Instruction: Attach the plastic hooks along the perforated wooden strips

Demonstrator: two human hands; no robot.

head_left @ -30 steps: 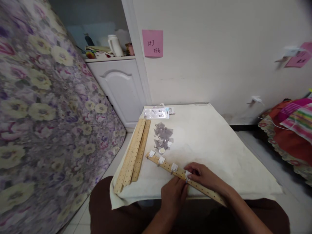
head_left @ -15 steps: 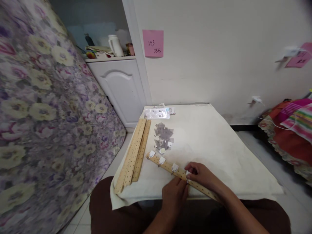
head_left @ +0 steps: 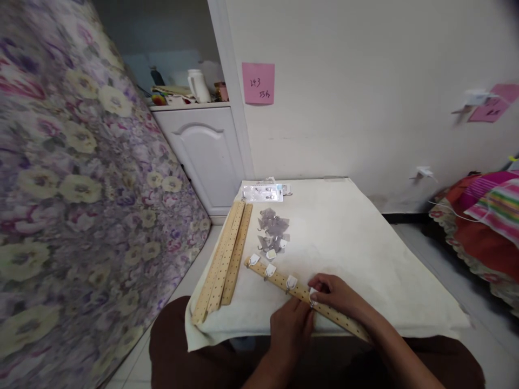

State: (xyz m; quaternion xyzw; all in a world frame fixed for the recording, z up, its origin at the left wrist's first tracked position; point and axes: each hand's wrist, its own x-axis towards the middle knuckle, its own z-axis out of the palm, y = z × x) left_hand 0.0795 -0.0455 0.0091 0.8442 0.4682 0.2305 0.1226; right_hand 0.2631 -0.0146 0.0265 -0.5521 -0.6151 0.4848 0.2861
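A wooden strip with rows of holes (head_left: 279, 279) lies slantwise near the front of the cloth-covered table. Several small white tags with metal hooks, such as one white tag (head_left: 291, 281), sit along its left half. My left hand (head_left: 288, 327) is closed on the near edge of the strip, its fingertips partly hidden. Just right of it, my right hand (head_left: 334, 292) pinches another white tag (head_left: 313, 295) against the strip between thumb and fingers. The strip's right end runs under my right forearm. A pile of grey pieces with hooks (head_left: 273, 224) lies behind the strip.
More perforated wooden strips (head_left: 225, 254) lie side by side at the table's left edge. A clear plastic package (head_left: 261, 192) is at the back. A flowered curtain (head_left: 101, 205) hangs left, and a wall (head_left: 344, 108) stands behind the table.
The whole view has shifted slightly, with the scene sitting a little lower. Both hands keep their places on the strip and tag, with barely any finger movement.
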